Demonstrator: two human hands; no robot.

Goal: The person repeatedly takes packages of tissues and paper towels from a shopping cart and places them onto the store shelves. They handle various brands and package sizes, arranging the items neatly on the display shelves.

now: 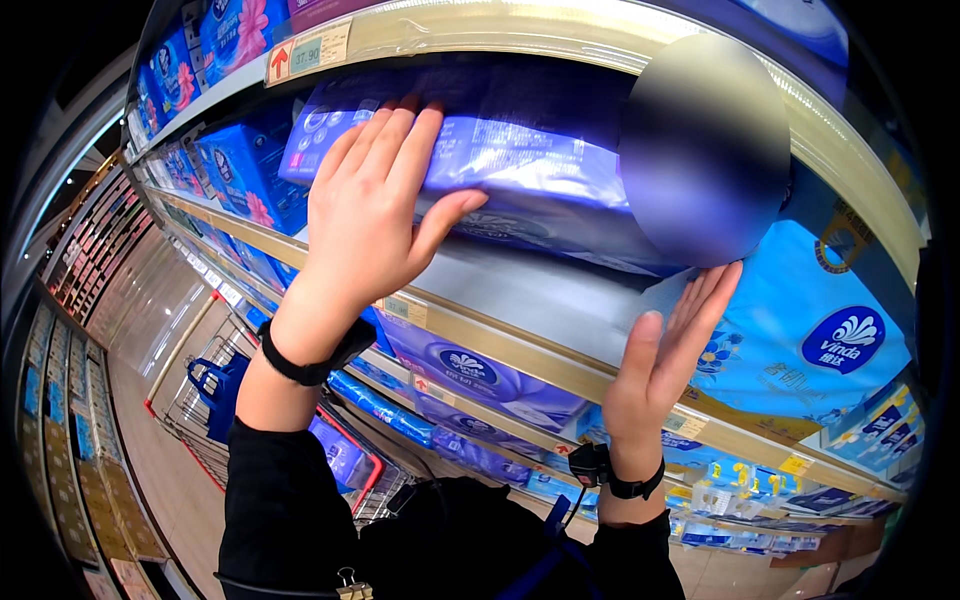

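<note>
A purple plastic-wrapped pack of tissues [540, 160] lies on a shelf in front of me, tilted. My left hand [375, 190] rests on its left part, fingers stretched over the top and thumb along the front face. My right hand [660, 355] is raised at the pack's lower right corner, fingers straight and thumb apart. Whether its fingertips touch the pack I cannot tell. A blurred oval hides the pack's right end. Beside my right hand stands a large light-blue tissue pack [800, 320].
A price-tagged shelf rail [480, 310] runs below the pack; another rail [480, 32] crosses above it. Blue boxed packs [250, 170] fill the shelf's left. Lower shelves hold more purple packs [480, 375]. A shopping cart [190, 410] with a blue bag [218, 390] stands in the aisle.
</note>
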